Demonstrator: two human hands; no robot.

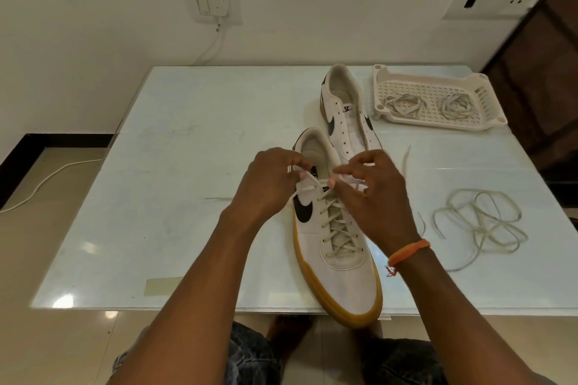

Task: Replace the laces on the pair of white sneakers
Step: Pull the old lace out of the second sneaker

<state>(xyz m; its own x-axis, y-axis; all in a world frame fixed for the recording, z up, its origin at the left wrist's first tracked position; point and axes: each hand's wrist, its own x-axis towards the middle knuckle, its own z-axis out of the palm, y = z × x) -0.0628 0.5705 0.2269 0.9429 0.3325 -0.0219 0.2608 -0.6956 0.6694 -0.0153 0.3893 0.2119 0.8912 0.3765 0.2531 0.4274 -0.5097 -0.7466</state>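
A white sneaker [341, 262] with a gum sole and a black swoosh lies toe toward me at the table's front edge, laced up most of its length. My left hand [269, 184] pinches one lace end [308, 189] beside the upper eyelets. My right hand [372, 187], with an orange band at the wrist, pinches the other lace end over the tongue. The second sneaker [344, 116] lies behind it with bare eyelets and no lace. A loose tangled lace [481, 225] rests on the table to the right.
A white plastic basket [438, 100] at the back right holds two coiled laces. The glass table [175, 197] stands against a wall with a switch plate and a cable. A strip of tape [162, 286] sits near the front left edge. My knees show below.
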